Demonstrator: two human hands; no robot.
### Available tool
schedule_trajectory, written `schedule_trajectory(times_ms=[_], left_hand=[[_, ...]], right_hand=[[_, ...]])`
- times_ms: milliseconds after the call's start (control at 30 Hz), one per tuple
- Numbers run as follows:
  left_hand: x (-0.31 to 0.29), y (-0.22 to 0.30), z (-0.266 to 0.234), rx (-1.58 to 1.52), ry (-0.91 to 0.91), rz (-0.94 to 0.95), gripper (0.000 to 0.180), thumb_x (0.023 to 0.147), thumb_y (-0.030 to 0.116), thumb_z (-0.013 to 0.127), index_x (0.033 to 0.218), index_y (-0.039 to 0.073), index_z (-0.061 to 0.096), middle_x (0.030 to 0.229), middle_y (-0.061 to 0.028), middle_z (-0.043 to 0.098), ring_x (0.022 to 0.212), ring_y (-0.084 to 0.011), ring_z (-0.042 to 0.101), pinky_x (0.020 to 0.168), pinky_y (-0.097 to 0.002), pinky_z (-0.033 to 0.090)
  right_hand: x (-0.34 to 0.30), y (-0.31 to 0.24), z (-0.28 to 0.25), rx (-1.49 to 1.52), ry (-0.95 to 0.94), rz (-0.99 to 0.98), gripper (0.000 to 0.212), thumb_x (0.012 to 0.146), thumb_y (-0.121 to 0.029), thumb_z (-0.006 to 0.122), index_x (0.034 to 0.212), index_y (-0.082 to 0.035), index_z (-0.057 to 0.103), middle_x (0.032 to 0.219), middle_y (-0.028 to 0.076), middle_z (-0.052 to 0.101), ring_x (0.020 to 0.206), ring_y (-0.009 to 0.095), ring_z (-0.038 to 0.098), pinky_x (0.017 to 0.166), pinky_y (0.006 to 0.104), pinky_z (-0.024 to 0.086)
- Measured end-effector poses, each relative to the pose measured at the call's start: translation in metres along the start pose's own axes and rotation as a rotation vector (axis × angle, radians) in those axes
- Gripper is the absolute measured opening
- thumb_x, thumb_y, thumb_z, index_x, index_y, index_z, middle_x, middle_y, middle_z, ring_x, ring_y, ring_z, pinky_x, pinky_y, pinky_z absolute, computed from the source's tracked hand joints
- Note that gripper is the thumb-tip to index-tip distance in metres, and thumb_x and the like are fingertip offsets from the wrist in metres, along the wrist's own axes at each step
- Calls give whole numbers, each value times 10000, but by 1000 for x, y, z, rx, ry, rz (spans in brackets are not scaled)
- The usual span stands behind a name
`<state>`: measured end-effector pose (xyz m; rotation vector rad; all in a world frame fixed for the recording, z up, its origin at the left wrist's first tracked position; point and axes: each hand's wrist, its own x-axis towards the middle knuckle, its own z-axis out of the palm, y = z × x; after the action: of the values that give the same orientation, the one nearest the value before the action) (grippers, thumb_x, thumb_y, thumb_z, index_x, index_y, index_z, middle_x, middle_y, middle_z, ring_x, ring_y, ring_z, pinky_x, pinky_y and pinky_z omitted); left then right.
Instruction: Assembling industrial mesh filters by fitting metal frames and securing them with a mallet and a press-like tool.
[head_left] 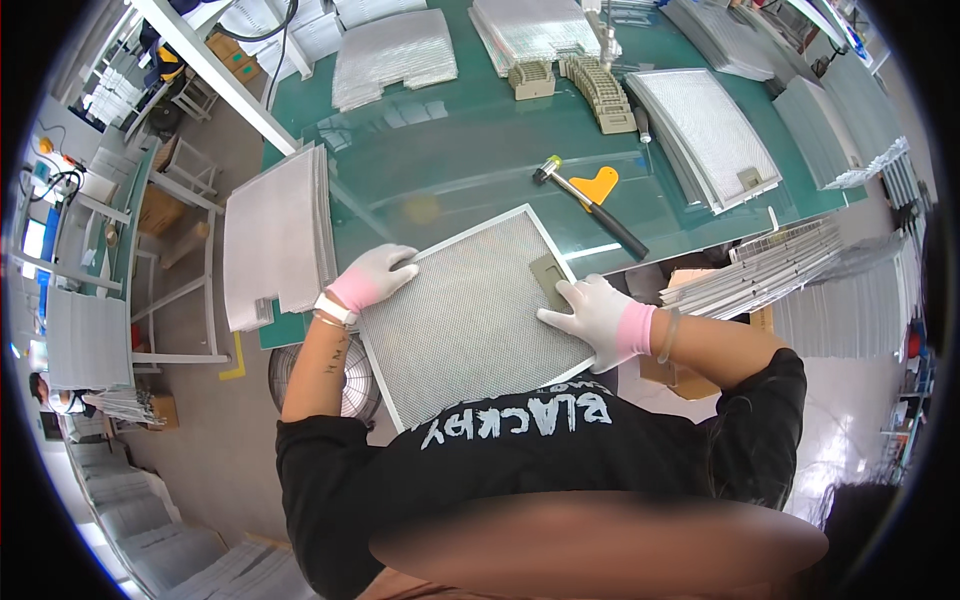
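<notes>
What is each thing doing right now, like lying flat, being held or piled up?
Mesh filter panel: flat on the table edge, held.
Left hand: gloved, gripping the panel's left corner.
Right hand: gloved, pressing by the grey latch.
Mallet: lying untouched.
Yellow scraper: lying beside it.
Filter stacks: piled.

A rubber-headed mallet (590, 203) lies on the green worktable (450, 150) at about one o'clock, with an orange scraper (598, 185) touching its handle. Beige plastic clips (600, 95) sit in rows at twelve. Stacks of mesh filters (710, 135) lie at two, more (275, 235) at nine. A floor fan (350, 375) stands at seven.
</notes>
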<state>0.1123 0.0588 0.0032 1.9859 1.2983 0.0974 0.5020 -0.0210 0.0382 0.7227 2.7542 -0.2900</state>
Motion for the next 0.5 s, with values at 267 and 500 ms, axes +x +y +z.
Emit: schedule_trajectory(times_ms=[267, 500], left_hand=[[103, 71, 44, 425, 386, 669, 627, 827, 394, 706, 1348, 81, 550, 1395, -170, 498, 1304, -376, 436, 1093, -504, 355], [137, 110, 82, 349, -2, 684, 356, 907, 181, 558, 1225, 26, 601, 1222, -155, 585, 1240, -361, 470, 1101, -444, 348]], right_hand=[[19, 8, -10, -9, -11, -24, 1004, 546, -377, 848, 1446, -141, 470, 1191, 207, 493, 1049, 341, 567, 901, 439, 441], [22, 3, -18, -25, -75, 21, 1005, 554, -360, 841, 1456, -141, 455, 1256, 213, 495, 1191, 374, 533, 1102, 541, 338]])
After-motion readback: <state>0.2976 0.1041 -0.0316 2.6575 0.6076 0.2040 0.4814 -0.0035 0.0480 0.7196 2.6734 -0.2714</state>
